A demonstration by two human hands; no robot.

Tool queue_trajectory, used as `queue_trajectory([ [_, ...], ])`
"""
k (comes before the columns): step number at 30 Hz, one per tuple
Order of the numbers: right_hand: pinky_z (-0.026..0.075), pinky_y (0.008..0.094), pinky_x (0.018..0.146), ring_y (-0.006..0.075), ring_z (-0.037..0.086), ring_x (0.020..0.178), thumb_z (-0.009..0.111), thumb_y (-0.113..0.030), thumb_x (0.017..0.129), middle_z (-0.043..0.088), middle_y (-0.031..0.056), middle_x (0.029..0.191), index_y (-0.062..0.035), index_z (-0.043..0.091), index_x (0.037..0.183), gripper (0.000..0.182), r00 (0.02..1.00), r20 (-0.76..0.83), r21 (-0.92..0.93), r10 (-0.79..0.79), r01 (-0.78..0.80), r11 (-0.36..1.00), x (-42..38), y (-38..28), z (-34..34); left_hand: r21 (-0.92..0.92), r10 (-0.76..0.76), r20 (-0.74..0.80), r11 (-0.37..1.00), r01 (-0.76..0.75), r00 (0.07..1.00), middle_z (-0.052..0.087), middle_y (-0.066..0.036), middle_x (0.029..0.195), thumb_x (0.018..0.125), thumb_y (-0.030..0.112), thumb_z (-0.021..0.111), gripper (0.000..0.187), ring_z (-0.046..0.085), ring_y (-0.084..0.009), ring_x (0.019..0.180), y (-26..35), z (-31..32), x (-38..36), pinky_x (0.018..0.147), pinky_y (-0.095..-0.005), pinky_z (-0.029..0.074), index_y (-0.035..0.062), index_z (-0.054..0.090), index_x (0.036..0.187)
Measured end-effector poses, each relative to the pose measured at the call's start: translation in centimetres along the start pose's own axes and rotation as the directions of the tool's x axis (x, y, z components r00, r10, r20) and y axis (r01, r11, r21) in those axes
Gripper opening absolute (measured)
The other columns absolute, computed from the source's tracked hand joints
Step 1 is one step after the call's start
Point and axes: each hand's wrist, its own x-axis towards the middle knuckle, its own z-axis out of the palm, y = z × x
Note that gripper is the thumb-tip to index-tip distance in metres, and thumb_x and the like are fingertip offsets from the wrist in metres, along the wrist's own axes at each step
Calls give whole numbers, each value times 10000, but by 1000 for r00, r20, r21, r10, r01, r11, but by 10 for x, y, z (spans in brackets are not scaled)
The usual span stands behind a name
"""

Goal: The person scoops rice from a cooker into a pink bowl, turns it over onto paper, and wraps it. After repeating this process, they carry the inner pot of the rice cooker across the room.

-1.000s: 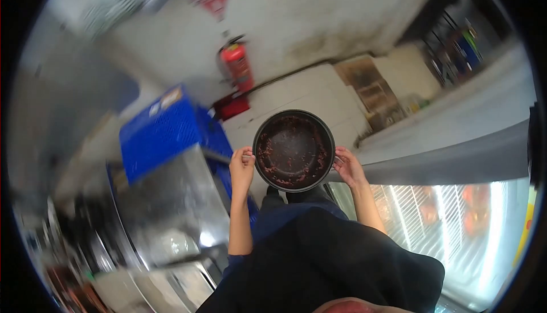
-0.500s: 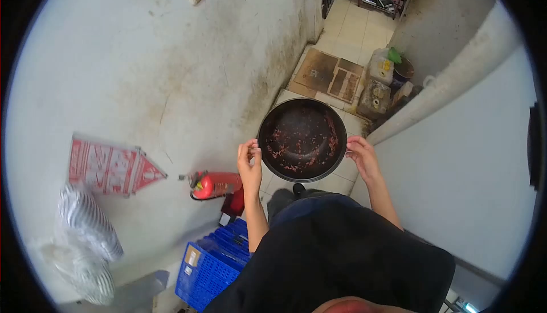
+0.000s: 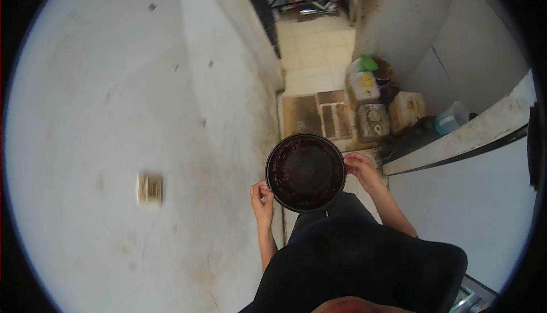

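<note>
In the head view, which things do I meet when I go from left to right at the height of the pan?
Wall switch plate → left hand → dark pan → right hand → ledge.

- No lettering, number or brand can be read anywhere in the view.
- The jerrycans (image 3: 364,85) by the far wall show pale faces only — any label on them is too small to make out (the same goes for the blurred square plate (image 3: 150,189) on the left wall).
- The dark pan (image 3: 305,172) bears no marking.
</note>
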Motion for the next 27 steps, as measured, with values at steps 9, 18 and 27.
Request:
queue_trajectory([
  [9, 467, 241, 664, 119, 599, 742, 621, -56, 850, 632, 33, 830, -31, 629, 932, 86, 964, -245, 179, -106, 152, 972, 185, -94, -16, 131, -28, 531, 990, -50, 847, 515, -32, 762, 753, 8, 640, 205, 495, -119, 664, -24, 125, 310, 622, -253, 435, 15, 540, 932],
  [18, 476, 264, 698, 131, 587, 752, 640, -89, 843, 609, 33, 818, -46, 612, 897, 75, 996, -52, 78, 68, -64, 995, 408, -193, -14, 618, -155, 189, 786, 5, 970, 516, -142, 573, 747, 351, 726, 402, 519, -298, 545, -5, 212, 477, 545, -402, 413, 17, 526, 649],
  [27, 491, 237, 711, 142, 610, 778, 649, -98, 843, 623, 50, 835, -35, 619, 937, 118, 1000, -14, 24, -14, 15, 1000, 717, -275, -54, 788, 41, 54, 613, -68, 998, 591, -156, 658, 681, 394, 773, 434, 568, -366, 639, -97, 389, 764, 599, -448, 438, 30, 538, 659],
])
